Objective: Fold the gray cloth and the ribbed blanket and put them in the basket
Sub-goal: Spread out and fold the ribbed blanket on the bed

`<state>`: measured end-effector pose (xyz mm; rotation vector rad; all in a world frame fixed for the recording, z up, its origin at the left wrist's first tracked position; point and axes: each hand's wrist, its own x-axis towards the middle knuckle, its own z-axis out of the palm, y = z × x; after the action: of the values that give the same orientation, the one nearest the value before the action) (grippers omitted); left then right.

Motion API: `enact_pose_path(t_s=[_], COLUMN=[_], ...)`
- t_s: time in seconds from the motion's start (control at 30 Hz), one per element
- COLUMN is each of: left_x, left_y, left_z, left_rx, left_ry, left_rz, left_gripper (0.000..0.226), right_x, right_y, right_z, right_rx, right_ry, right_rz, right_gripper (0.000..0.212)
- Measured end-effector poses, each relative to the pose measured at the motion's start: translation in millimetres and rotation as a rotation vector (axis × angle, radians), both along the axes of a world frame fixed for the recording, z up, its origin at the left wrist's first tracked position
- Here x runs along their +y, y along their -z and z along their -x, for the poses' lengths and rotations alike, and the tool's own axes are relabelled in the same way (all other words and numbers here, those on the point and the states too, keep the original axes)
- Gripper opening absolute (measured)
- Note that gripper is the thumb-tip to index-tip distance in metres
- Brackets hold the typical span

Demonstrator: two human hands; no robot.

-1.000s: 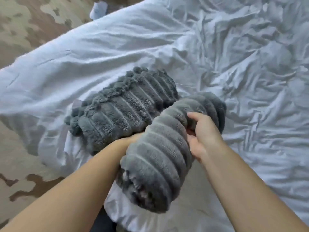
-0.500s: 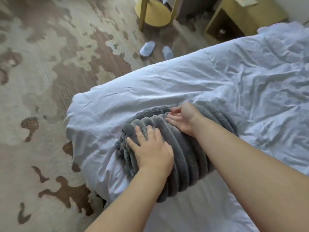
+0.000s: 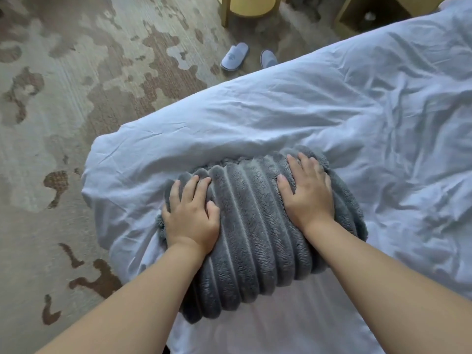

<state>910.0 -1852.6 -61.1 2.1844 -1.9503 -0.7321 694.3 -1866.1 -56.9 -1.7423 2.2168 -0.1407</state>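
Rumpled white bedding [image 3: 293,118] carries the folded ribbed blanket [image 3: 255,233] near its corner; left hand [image 3: 191,218] and right hand [image 3: 307,198] press flat on it, fingers spread, gripping nothing. Folding looks finished; next it needs scooping up, though no basket shows

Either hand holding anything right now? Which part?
No grip. Both press flat on the folded blanket: left hand near its left end, right hand near its right.

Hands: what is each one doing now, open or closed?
Left hand: open, pressing flat on the ribbed blanket.
Right hand: open, pressing on the blanket too.
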Motion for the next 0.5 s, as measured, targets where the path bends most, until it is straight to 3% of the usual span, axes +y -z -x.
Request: enact_pose_path(t_s=[0.1,0.23,0.5], left_x=[-8.4,-30.2,-46.9], left_y=[19.8,54.1,134.4], left_z=[-3.1,-4.8,-3.4], left_rx=[0.076,0.176,0.173], left_ry=[-0.023,-0.003,-0.045], left_rz=[0.117,0.227,0.372], left_gripper=[0.072,0.063,0.05], right_x=[-4.2,-24.5,-36.2], right_y=[22.5,52.7,139.0], right_z=[-5.3,-12.2,-26.6], right_rx=[-0.012,0.022,0.145], right_ry=[0.034,0.067,0.073], right_rz=[0.056,0.148,0.458], right_gripper=[0.067,0.071,0.062])
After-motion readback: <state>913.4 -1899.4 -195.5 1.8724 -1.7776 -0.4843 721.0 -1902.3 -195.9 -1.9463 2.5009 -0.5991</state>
